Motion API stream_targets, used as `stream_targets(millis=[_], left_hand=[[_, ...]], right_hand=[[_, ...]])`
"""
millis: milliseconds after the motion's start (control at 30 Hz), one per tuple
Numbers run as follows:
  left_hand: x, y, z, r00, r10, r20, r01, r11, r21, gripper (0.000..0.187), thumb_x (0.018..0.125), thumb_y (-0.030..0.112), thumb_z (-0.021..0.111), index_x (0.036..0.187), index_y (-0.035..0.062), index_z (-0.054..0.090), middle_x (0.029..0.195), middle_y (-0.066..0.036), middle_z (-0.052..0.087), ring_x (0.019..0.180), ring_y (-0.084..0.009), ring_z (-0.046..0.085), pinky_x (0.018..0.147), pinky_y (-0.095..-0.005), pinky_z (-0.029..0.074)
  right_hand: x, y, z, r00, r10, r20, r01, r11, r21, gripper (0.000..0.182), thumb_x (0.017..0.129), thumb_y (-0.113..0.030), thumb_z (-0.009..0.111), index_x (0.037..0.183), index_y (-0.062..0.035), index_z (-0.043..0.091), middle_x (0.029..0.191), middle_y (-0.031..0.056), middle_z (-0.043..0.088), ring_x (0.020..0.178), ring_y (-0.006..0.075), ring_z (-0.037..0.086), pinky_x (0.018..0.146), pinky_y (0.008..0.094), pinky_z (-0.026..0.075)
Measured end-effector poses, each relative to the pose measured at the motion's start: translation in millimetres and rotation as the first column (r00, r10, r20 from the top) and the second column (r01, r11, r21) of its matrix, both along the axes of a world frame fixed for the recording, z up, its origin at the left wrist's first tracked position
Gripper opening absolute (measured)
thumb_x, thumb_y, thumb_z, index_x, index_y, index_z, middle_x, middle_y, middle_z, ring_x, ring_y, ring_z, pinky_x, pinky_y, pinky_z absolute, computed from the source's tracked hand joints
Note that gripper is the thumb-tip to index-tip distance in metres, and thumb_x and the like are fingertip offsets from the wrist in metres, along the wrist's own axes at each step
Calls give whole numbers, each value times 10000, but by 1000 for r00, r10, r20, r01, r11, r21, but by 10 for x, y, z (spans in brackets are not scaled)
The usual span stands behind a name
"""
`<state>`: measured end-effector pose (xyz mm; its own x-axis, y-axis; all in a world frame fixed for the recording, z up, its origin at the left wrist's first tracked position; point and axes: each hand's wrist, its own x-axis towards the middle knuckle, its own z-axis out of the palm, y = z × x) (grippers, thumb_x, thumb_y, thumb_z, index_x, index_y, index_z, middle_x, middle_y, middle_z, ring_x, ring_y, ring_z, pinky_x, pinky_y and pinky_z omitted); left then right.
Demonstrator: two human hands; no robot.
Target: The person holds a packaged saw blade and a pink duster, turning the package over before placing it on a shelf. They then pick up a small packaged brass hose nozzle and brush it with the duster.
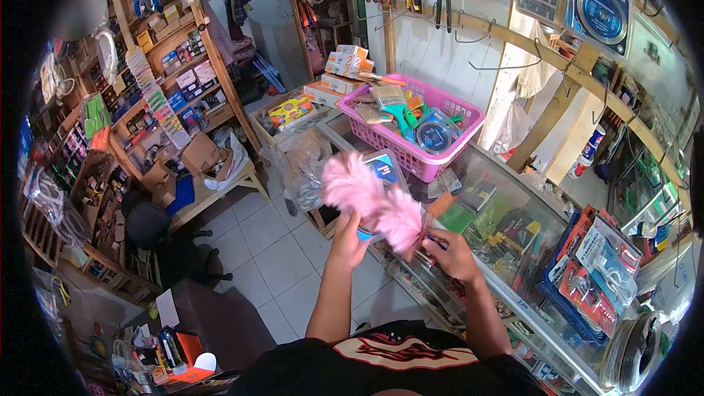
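Note:
My right hand (451, 255) is closed around the handle of a fluffy pink duster (359, 187). Its soft head lies across a clear plastic package with a blue label (385, 166) and covers most of it. My left hand (349, 240) grips the lower left edge of that package, its fingers partly hidden behind it. What is inside the package I cannot make out. Both hands are above the near edge of a glass display counter (506, 169).
A pink basket (381, 132) on the counter holds brushes and a packaged blue disc. At right stands a blue basket (565, 308) of packaged goods. Tools hang from a wooden rail (557, 59) above. Stocked shelves (213, 51) and a black chair (150, 224) are at left.

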<state>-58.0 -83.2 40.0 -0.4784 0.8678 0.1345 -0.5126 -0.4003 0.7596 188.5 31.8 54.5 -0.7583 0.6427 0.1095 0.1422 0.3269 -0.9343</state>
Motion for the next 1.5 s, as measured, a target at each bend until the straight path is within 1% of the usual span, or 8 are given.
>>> stream_targets(millis=[200, 400, 833, 1067, 1100, 1200, 1333, 1500], left_hand=[[32, -49, 93, 998, -64, 23, 65, 996, -61, 538, 1100, 447, 557, 1512, 118, 453, 1411, -60, 603, 1272, -237, 624, 1050, -526, 531], [152, -69, 233, 994, -60, 91, 58, 998, 23, 538, 1091, 380, 605, 1504, 68, 456, 1378, -67, 628, 1212, -186, 650, 1056, -417, 538], [424, 132, 16, 977, -104, -185, 83, 989, -121, 439, 1048, 223, 685, 1418, 16, 570, 1309, -79, 668, 1182, -153, 635, 1015, -343, 510], [730, 341, -112, 765, 220, -606, -368, 920, -131, 887, 976, 236, 759, 1630, -30, 222, 1454, -257, 524, 1293, -288, 576, 1137, -420, 421], [769, 392, -131, 590, 278, -758, -458, 889, -30, 964, 966, 153, 744, 1664, -13, 100, 1465, -247, 484, 1308, -319, 546, 1148, -458, 414], [881, 420, -144, 454, 169, -875, -430, 902, -48, 1092, 938, 352, 795, 1670, -23, 77, 1592, -321, 303, 1476, -368, 375, 1217, -488, 317], [834, 559, -67, 849, 46, -526, -123, 986, -113, 1158, 898, 392, 834, 1680, 0, 77, 1664, -264, 239, 1532, -332, 311, 1242, -467, 295], [713, 630, -171, 960, -263, 90, 254, 961, 106, 946, 965, 513, 662, 1680, 88, 213, 1638, -137, 384, 1515, -305, 373, 1239, -431, 337]], right_hand=[[80, 44, -111, 999, 23, -32, -26, 995, -94, 323, 1048, -252, 658, 1105, 63, 700, 821, 47, 639, 781, 119, 566, 710, 331, 498], [103, 142, -153, 944, -296, -143, 258, 937, -235, 352, 1097, -287, 604, 846, -40, 603, 657, -47, 511, 547, 56, 451, 505, 266, 347], [48, -43, -346, 937, -157, -313, -8, 885, -466, 288, 1075, -281, 634, 1095, 4, 670, 718, -26, 587, 524, 63, 478, 471, 242, 344], [11, -122, -214, 898, -325, -297, 212, 911, -354, 212, 1001, -160, 725, 1126, 7, 694, 781, -28, 623, 626, 31, 507, 529, 229, 379], [3, -133, -182, 898, -350, -266, 264, 913, -311, 211, 987, -150, 741, 1114, 12, 696, 794, -26, 629, 642, 32, 516, 542, 229, 391], [-31, -143, -164, 899, -339, -276, 299, 937, -179, 234, 958, -149, 775, 1087, 32, 700, 835, -7, 660, 722, 71, 565, 631, 269, 462], [42, -162, 73, 966, -174, -190, 160, 983, -89, 268, 935, -154, 800, 1087, 43, 701, 857, 8, 678, 794, 109, 586, 717, 326, 499], [106, -193, 185, 987, -3, -160, -32, 976, -217, 316, 1004, -239, 741, 1135, 44, 691, 937, 54, 708, 815, 143, 623, 750, 348, 520]])
